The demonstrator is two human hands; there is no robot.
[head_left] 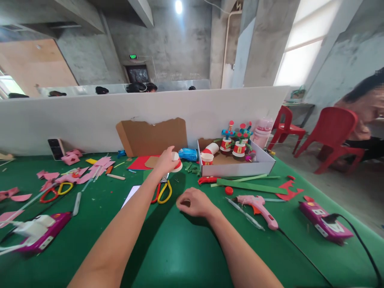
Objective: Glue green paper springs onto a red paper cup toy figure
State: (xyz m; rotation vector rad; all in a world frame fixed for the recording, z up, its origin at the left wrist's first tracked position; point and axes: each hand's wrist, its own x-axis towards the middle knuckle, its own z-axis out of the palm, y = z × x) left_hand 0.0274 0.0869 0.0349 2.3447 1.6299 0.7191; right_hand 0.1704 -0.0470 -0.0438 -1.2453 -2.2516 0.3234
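Note:
My left hand [166, 163] reaches forward over the table, its fingers closed on a red-and-white paper cup [177, 163] that it partly hides. Under that wrist lie scissors [164, 193] with red and yellow handles. Nearer to me, my right hand [196, 203] rests low over the green tabletop with its fingers curled together. A tan, rounded edge shows at those fingertips; what it belongs to I cannot make out. Right of the left hand are a blue plastic-looking packet [188, 154] and green folded paper springs [192, 168].
A white box [237, 171] holds paper-cup figures [239, 149]. To the right lie a pink glue gun [259, 206], a clear pen-like stick [247, 215] and a purple power strip [325, 224]. Pink paper scraps [87, 176], more scissors [57, 193] and another power strip [45, 234] are left.

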